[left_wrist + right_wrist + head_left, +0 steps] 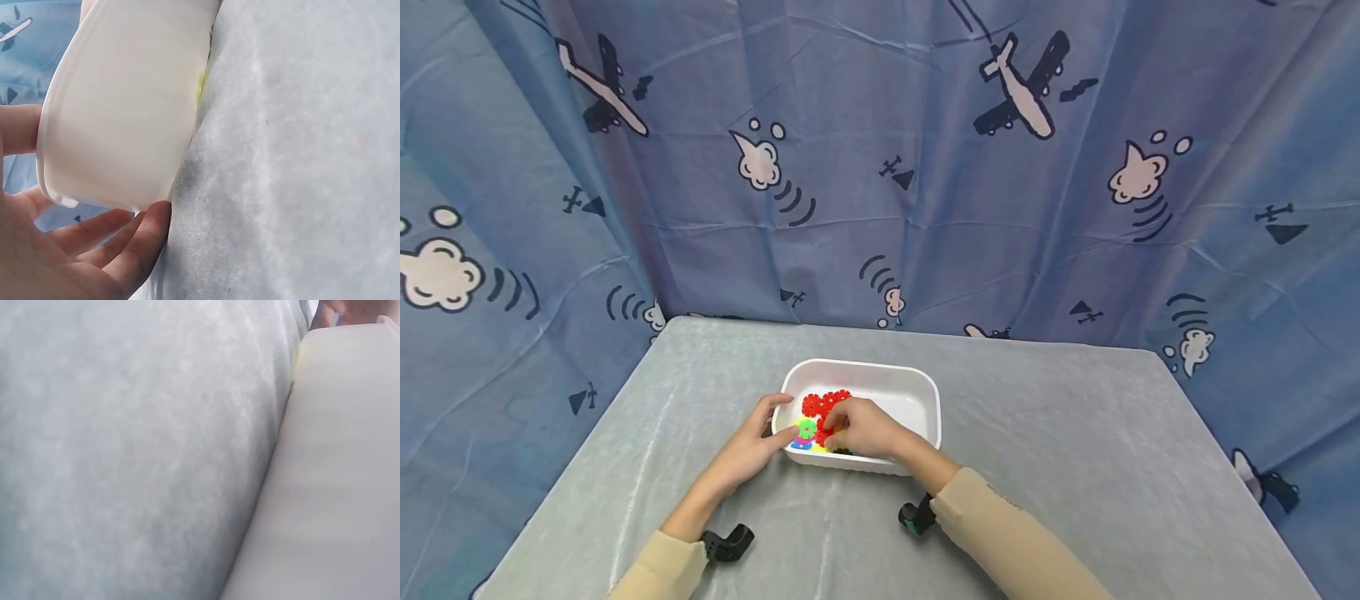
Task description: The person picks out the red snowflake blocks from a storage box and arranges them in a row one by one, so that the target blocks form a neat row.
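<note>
A white plastic bin [917,408] stands on the table with toothed snowflake discs gathered in its left half. Red snowflake discs [812,405] lie toward the back; a green one [807,429], a blue one [801,445] and some yellow are near the front left corner. My left hand [758,442] grips the bin's left end, thumb at the rim and fingers around the outside, as the left wrist view shows. Reaching over the front wall, my right hand [865,429] pinches a red snowflake disc between thumb and forefinger. In the right wrist view, the bin's wall [337,469] hides that hand.
Grey cloth covers the table [1060,442] around the bin. Behind it hangs a blue curtain [865,208] printed with airplanes. Black wrist camera mounts [728,543] show below both hands, close over the cloth.
</note>
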A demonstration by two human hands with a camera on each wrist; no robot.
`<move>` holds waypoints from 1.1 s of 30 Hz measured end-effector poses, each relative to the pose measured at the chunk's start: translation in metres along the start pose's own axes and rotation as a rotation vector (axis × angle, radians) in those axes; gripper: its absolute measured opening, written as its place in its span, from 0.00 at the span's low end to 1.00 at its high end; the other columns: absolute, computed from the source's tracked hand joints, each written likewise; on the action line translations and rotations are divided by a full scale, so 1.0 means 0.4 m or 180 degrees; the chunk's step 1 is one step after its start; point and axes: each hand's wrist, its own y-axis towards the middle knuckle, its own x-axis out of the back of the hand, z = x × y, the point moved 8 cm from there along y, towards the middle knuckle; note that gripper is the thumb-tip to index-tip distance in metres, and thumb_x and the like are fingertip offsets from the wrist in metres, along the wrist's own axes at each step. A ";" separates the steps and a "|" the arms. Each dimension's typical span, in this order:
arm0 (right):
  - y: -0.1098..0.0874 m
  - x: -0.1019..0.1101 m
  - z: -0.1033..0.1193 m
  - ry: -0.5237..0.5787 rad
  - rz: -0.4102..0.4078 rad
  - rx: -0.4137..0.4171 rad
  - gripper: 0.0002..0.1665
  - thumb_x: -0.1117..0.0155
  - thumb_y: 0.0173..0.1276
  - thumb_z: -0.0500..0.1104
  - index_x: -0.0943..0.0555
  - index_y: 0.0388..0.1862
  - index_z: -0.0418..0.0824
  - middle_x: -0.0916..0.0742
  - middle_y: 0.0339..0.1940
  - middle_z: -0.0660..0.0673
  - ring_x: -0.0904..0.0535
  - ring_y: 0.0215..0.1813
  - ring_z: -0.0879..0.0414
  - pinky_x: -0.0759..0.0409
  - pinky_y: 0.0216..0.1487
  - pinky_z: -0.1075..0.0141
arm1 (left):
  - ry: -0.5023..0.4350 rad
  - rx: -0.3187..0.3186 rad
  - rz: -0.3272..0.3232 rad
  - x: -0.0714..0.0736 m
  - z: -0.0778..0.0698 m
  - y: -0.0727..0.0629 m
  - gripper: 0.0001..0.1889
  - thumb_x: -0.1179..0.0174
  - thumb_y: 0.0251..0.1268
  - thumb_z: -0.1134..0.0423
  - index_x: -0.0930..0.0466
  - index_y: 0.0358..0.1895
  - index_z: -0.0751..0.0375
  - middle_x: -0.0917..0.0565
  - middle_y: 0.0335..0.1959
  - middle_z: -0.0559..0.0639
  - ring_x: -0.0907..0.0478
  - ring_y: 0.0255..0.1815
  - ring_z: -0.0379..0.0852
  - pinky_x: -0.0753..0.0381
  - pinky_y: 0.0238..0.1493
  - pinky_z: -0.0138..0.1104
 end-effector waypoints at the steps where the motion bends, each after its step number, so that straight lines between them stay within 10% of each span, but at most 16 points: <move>1: 0.003 -0.002 0.000 -0.0035 0.0009 -0.0002 0.09 0.23 0.61 0.40 0.12 0.40 0.40 0.14 0.33 0.53 0.24 0.38 0.59 0.25 0.44 0.65 | -0.0002 0.0002 -0.0001 0.001 0.001 0.000 0.29 0.38 0.73 0.57 0.36 0.72 0.56 0.36 0.74 0.66 0.36 0.72 0.67 0.37 0.69 0.58; 33: 0.016 -0.012 0.006 -0.0548 -0.0079 0.0140 0.12 0.24 0.59 0.38 0.20 0.37 0.43 0.20 0.28 0.50 0.27 0.32 0.59 0.28 0.38 0.67 | 0.0019 0.0046 -0.0005 -0.001 0.009 0.004 0.29 0.38 0.73 0.55 0.36 0.72 0.53 0.35 0.74 0.64 0.35 0.73 0.66 0.38 0.69 0.57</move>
